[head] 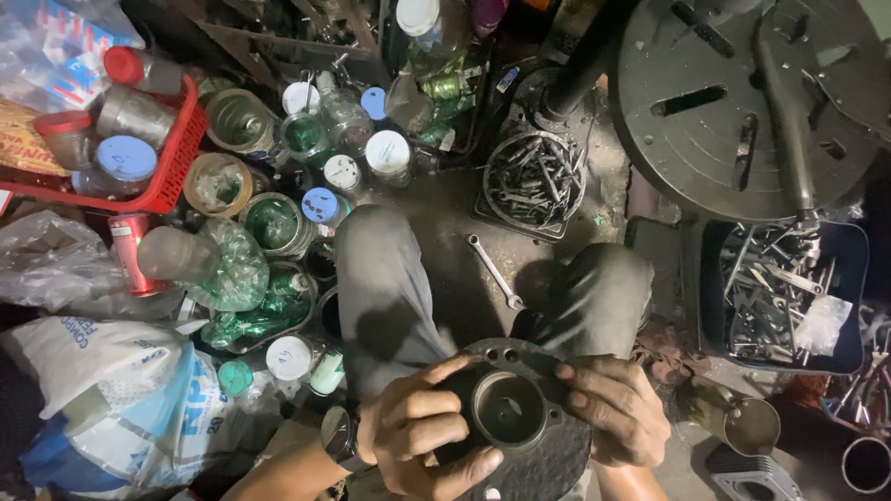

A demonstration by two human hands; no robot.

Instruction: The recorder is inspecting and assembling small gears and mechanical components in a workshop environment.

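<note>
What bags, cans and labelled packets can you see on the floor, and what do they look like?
White sack: lower left, crumpled, blue print.
Red can: left, lying beside the jars, cylinder, white markings.
Striped packet: top left corner, clear plastic, red and blue print.
Clear plastic bag: left edge, crumpled.
Lidded jars: top centre, white and blue lids.

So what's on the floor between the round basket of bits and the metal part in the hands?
In the head view, a wrench lies on the bare floor between the basket and the metal part, framed by the person's knees.
</note>
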